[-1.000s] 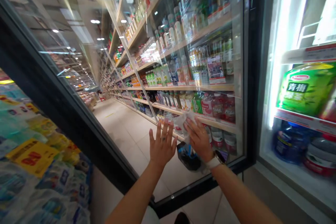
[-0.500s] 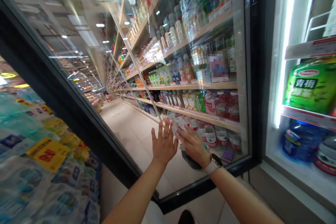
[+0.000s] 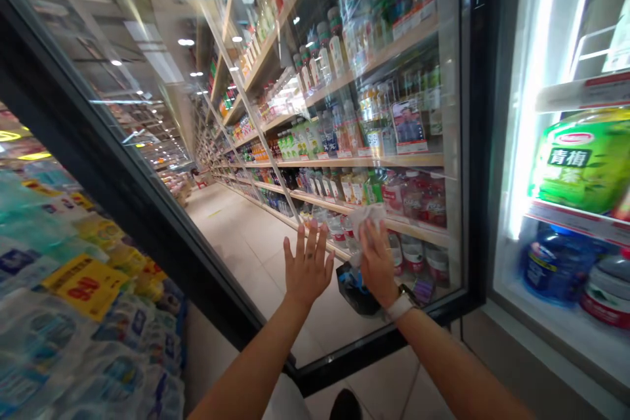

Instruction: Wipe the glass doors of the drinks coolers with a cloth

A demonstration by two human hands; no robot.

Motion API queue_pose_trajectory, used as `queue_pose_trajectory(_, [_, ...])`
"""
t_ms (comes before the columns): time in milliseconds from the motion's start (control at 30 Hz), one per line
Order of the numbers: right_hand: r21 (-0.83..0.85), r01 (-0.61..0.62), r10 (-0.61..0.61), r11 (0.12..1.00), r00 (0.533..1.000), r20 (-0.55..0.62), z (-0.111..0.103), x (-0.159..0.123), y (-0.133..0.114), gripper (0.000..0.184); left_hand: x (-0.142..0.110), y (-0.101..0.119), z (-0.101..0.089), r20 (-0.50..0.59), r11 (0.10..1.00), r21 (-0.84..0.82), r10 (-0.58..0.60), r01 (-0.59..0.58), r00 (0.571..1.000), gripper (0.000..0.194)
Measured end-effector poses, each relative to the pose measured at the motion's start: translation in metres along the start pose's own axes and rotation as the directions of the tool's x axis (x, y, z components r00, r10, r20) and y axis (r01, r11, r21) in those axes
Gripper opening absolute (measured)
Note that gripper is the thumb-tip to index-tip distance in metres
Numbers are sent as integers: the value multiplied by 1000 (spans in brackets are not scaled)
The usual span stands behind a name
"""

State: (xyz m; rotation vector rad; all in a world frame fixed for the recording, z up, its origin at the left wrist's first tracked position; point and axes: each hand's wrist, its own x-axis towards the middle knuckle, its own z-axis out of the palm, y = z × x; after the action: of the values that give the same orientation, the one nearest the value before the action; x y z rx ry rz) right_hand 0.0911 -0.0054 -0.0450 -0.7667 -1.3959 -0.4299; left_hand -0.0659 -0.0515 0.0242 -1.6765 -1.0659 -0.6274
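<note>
Cloth: crumpled white cloth (image 3: pixel 367 226), pressed to the glass pane at about the height of the hands; the view does not settle whether it is fabric or tissue.

Right hand: right hand (image 3: pixel 377 269) closed around the cloth, fingers bunching it against the pane; smartwatch (image 3: pixel 401 305) with a white band on the wrist.

Left hand: left hand (image 3: pixel 308 268) open and empty, fingers spread upward, palm toward the glass, just beside the right hand; whether the palm touches the pane cannot be told.

Door: glass cooler door (image 3: pixel 236 144) with a black frame (image 3: pixel 147 226), running diagonally across the view in front of both hands.

Behind the pane: wooden shelves (image 3: pixel 364 163) lined with bottled drinks (image 3: pixel 369 187); dark pouch (image 3: pixel 354 289) below the right hand, unclear whether real or a reflection.

Right side: green pouch (image 3: pixel 581 164) marked 青梅 on a lit cooler shelf, blue bottle (image 3: pixel 548 266) below it.

Left side: plastic-wrapped packs (image 3: pixel 59 341) with a yellow tag (image 3: pixel 86 285).

Floor: pale floor tiles (image 3: pixel 246 256) along a long shop aisle; shoe toe (image 3: pixel 345 405) at the bottom edge.
</note>
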Motion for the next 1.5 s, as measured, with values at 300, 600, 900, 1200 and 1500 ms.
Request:
queue_pose_trajectory(300, [-61, 93, -90, 994, 995, 45, -12, -6, 32, 55, 0, 0, -1, 11, 999, -35, -3, 3, 1000, 75])
queue_pose_trajectory(600, [-162, -317, 273, 935, 930, -246, -21, 3, 76, 71, 0, 1, 2, 24, 1000, -23, -15, 16, 1000, 75])
queue_pose_trajectory(900, [-49, 168, -164, 985, 982, 90, -3, -19, 29, 51, 2, 0, -2, 28, 999, -44, -8, 9, 1000, 77])
queue_pose_trajectory(1200, [-153, -248, 210, 957, 951, -228, -33, 0, 98, 64, 2, 1, -1, 1, 1000, -29, -4, 4, 1000, 75])
queue_pose_trajectory(1500, [-40, 95, -93, 995, 994, 54, 1, -20, 10, 58, 3, 0, -2, -13, 1000, 9, 18, -18, 1000, 74])
